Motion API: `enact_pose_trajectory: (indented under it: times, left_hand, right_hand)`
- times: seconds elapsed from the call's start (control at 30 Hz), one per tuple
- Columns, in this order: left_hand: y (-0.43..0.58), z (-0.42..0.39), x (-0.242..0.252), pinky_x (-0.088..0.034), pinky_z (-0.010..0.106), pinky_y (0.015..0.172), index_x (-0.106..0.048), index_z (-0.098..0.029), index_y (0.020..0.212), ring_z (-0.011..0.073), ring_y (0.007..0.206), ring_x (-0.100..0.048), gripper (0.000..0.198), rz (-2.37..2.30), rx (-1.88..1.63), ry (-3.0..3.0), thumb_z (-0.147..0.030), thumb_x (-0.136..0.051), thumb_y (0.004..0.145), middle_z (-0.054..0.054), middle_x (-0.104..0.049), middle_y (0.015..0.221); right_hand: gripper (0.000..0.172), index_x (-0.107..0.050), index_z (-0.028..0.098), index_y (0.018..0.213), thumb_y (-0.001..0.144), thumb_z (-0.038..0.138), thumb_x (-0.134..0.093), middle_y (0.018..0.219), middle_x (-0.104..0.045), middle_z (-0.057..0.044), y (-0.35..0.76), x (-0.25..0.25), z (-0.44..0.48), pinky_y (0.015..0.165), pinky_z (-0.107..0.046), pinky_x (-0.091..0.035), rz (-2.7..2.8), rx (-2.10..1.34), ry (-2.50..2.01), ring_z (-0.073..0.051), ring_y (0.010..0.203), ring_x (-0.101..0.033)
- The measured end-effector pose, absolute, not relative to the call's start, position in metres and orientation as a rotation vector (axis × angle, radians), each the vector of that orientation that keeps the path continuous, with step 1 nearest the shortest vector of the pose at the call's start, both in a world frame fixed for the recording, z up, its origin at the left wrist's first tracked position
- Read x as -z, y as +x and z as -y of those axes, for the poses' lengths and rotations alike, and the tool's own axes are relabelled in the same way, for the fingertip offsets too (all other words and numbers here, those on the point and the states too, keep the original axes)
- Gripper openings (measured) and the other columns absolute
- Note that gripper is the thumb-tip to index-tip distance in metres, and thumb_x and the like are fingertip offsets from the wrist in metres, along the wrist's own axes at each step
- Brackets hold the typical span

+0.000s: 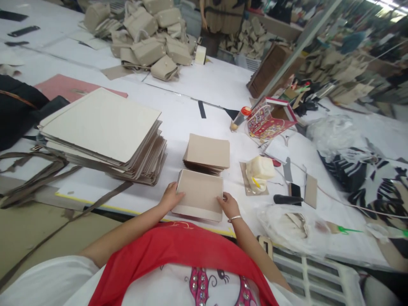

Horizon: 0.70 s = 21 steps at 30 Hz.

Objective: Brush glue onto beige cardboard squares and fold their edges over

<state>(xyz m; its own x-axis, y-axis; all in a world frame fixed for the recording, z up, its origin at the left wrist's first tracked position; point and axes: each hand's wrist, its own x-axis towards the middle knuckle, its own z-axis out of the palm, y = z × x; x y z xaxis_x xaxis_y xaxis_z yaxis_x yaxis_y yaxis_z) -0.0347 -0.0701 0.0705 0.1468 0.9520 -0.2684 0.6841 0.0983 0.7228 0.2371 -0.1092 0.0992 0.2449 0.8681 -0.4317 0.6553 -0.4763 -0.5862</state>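
My left hand grips the left edge of a stack of beige rectangular panels at the table's front edge, thumb on top. On the opposite side, my right hand, with a bracelet at the wrist, holds the stack's right edge in the same way. The fingers under the stack are partly hidden. Just behind it lies a second pile of tan panels. A taller stack of large cream boards stands to the left of my left hand. Right of the panels, a pale yellow block-shaped container sits on a small board.
Beige bags are heaped at the back. To the right are a red patterned box, an orange-capped bottle, a phone and a plastic bag. Dark straps trail at the left. Another person stands behind the table.
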Motion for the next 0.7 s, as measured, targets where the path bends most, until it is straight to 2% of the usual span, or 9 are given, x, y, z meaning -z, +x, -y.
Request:
enact_pose_trajectory:
  times: [0.27,0.4,0.5,0.63,0.7]
  left_hand:
    - [-0.024,0.079,-0.088,-0.042,0.034,0.089,-0.056,-0.01,0.111,0.0241,0.1,-0.057,0.038,-1.675,-0.4,1.508,-0.023,-0.052,0.076,0.013,-0.061,0.109]
    - [-0.019,0.086,-0.097,-0.044,0.032,0.082,-0.056,-0.013,0.11,0.0222,0.091,-0.059,0.036,-1.735,-0.419,1.427,-0.019,-0.051,0.075,0.01,-0.065,0.102]
    - [-0.017,0.09,-0.103,-0.043,0.03,0.083,-0.057,-0.013,0.106,0.0207,0.091,-0.058,0.035,-1.778,-0.483,1.404,-0.014,-0.051,0.072,0.009,-0.065,0.101]
    - [-0.016,0.104,-0.122,-0.043,0.03,0.088,-0.057,-0.013,0.108,0.0205,0.097,-0.058,0.042,-1.754,-0.671,1.314,-0.01,-0.052,0.066,0.008,-0.065,0.105]
    - [-0.02,0.109,-0.122,-0.044,0.031,0.09,-0.055,-0.014,0.113,0.0209,0.101,-0.058,0.048,-1.689,-0.842,1.203,-0.014,-0.052,0.065,0.007,-0.064,0.11]
  right_hand:
    - [0.036,-0.056,0.015,0.108,0.075,0.028,-0.054,0.102,-0.065,-0.009,0.25,-0.1,0.119,0.08,-0.029,-0.049,1.461,-1.079,-2.091,-0.019,0.089,-0.063]
    - [0.049,-0.054,0.014,0.114,0.07,0.035,-0.057,0.1,-0.065,-0.009,0.253,-0.1,0.12,0.081,-0.034,-0.049,1.408,-1.047,-2.027,-0.021,0.086,-0.063]
    - [0.056,-0.056,0.013,0.111,0.064,0.042,-0.064,0.094,-0.067,-0.01,0.247,-0.107,0.116,0.078,-0.036,-0.051,1.09,-1.308,-1.888,-0.022,0.083,-0.064]
    - [0.053,-0.06,0.014,0.101,0.062,0.049,-0.066,0.091,-0.068,-0.011,0.234,-0.142,0.116,0.075,-0.038,-0.052,0.866,-1.86,-1.534,-0.025,0.084,-0.065]
    - [0.05,-0.061,0.016,0.101,0.064,0.049,-0.067,0.089,-0.068,-0.01,0.229,-0.162,0.116,0.074,-0.04,-0.052,1.055,-1.807,-1.498,-0.027,0.088,-0.064]
